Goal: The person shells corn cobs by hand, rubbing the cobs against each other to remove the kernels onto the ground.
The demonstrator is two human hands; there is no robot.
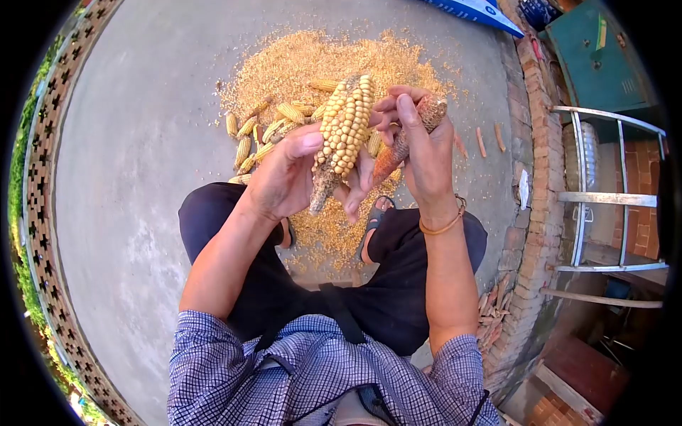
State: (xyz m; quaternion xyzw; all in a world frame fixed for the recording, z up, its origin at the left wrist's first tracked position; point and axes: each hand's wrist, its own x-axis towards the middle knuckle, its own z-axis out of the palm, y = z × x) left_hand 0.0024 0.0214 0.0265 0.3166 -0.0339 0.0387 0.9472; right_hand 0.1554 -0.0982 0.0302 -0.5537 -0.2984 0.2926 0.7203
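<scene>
My left hand [288,170] is closed around a yellow corn cob [349,121] that still carries many kernels, though its lower end is bare. A reddish, stripped corncob [398,153] lies in my right hand [428,153], slanting with its lower end close beside the yellow ear. Whether the two cobs touch I cannot tell. Below both hands, several partly shelled ears [290,111] rest on the ground by a wide heap of loose kernels [284,67]. More kernels lie between my feet.
Bare cobs [482,142] lie right of the heap, and a pile of them [491,323] sits against the low brick edging [534,213]. Beyond it stand a metal rail frame [607,198] and a green cabinet [593,60]. A blue bag [483,13] lies at the top.
</scene>
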